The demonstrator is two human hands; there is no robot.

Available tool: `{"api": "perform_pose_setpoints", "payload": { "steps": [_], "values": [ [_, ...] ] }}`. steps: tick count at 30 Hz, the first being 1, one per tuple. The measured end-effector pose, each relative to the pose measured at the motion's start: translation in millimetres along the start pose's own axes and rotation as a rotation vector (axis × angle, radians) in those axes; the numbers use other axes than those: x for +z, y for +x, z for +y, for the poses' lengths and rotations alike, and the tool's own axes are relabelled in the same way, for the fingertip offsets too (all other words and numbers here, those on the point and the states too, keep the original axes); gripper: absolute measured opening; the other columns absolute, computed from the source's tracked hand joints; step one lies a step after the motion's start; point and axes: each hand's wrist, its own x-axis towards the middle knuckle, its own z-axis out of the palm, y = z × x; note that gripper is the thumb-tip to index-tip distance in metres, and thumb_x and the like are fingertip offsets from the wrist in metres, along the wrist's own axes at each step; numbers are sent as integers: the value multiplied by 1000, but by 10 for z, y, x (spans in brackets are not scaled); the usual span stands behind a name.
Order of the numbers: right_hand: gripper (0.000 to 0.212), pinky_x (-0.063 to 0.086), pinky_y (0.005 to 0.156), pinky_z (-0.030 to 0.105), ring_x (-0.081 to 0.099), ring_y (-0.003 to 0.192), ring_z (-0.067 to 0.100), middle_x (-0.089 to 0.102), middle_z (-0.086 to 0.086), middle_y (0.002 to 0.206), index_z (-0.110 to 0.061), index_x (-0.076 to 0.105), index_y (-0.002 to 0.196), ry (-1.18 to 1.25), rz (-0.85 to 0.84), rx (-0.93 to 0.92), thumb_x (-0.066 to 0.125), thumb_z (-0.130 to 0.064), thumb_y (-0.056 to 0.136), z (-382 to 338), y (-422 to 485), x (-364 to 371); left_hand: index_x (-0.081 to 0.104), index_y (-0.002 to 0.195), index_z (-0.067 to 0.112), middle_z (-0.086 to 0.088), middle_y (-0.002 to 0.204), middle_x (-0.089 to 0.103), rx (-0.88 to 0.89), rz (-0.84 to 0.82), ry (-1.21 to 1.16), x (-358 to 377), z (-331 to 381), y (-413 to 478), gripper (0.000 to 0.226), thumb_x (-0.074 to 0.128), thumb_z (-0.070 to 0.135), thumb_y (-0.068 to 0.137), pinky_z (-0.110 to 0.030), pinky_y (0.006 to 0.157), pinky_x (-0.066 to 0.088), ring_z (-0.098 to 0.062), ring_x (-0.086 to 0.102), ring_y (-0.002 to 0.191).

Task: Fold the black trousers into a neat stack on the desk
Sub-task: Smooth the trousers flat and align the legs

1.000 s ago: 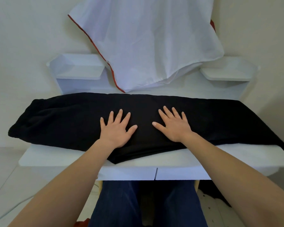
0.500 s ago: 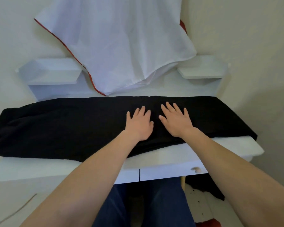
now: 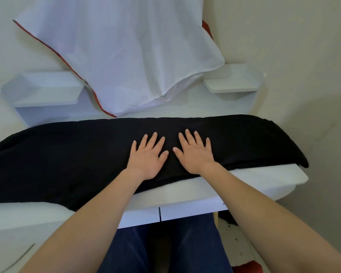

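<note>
The black trousers [image 3: 67,160] lie as one long band across the white desk [image 3: 254,180], from the left frame edge to the desk's right end. Their right end droops a little over the desk's right edge. My left hand [image 3: 148,156] rests flat on the cloth just right of its middle, palm down, fingers spread. Close beside it on the right, my right hand [image 3: 195,152] lies flat the same way. The two thumbs sit a small gap apart. Neither hand grips the fabric.
A white cloth with a red hem [image 3: 122,56] hangs down the wall behind the desk. Two small white shelves, one at the left [image 3: 43,93] and one at the right [image 3: 232,81], flank it. Desk drawers [image 3: 185,211] and my blue-trousered legs [image 3: 165,247] are below.
My left hand slid right along the trousers, ending close beside my right hand. The camera view swung to the right, so the trousers' left end has left the frame.
</note>
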Motion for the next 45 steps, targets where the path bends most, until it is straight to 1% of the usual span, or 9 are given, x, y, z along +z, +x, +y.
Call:
{"api": "perform_pose_setpoints", "payload": {
  "steps": [7,12,14,19,25,29,32,35,45],
  "values": [
    [67,0,116,59,-7,148,30,-5,2,163,-24,2,154,22,-35,-30,17,-57,98,-464,-38,18,7,153,36,7,162,-2,-37,-5,-16,-79,-385,-249,58,18,53,99,-48,119,0,-19,-4,148],
    [47,40,88,44,47,118,30,53,9,128,-18,52,128,-90,248,-140,43,-49,94,-459,62,-252,47,133,24,-5,143,43,-147,70,-31,-301,-267,-154,49,40,48,91,-56,112,22,-27,40,132],
    [52,37,97,46,42,126,31,48,9,137,-19,46,136,-70,217,-171,43,-50,94,-285,151,-327,52,129,20,-8,137,48,-137,122,-17,-362,-75,-12,47,41,47,92,-56,112,24,-28,44,128],
    [66,-1,118,52,-5,149,23,-3,-2,163,-32,3,154,-30,-93,-114,19,-60,97,205,136,-143,10,153,25,-2,163,0,-11,-40,-35,-91,302,154,59,23,47,100,-55,117,3,-26,-2,148],
    [77,-2,117,51,-5,149,21,-3,-4,163,-34,2,153,-42,-64,8,13,-74,88,859,40,-188,1,154,30,-2,163,-6,-37,-41,11,-16,310,138,64,15,57,97,-56,117,1,-30,-6,148],
    [69,9,116,53,10,148,25,13,0,162,-28,18,153,-46,-24,78,27,-64,95,1041,-13,-332,22,150,23,-12,160,11,-86,11,-30,-127,572,145,56,34,37,98,-60,115,8,-37,8,146],
    [38,47,95,42,55,114,21,58,1,126,-23,59,124,43,280,-54,55,-43,93,1047,-140,-478,49,133,25,-5,138,45,122,179,-233,-177,860,143,41,52,33,92,-49,107,33,-27,41,128],
    [11,52,75,37,56,82,11,59,-7,92,-24,67,95,115,278,-277,63,-32,89,1122,-356,-586,56,117,31,4,116,51,307,81,-271,-167,1090,85,50,54,65,81,-41,93,40,-17,46,108],
    [39,43,90,35,55,103,17,59,0,118,-21,61,123,19,163,-363,54,-29,86,1360,-776,-409,58,117,20,-1,104,57,467,124,-104,-185,1344,-9,30,55,26,88,-38,78,51,-23,54,96]
  ]
}}
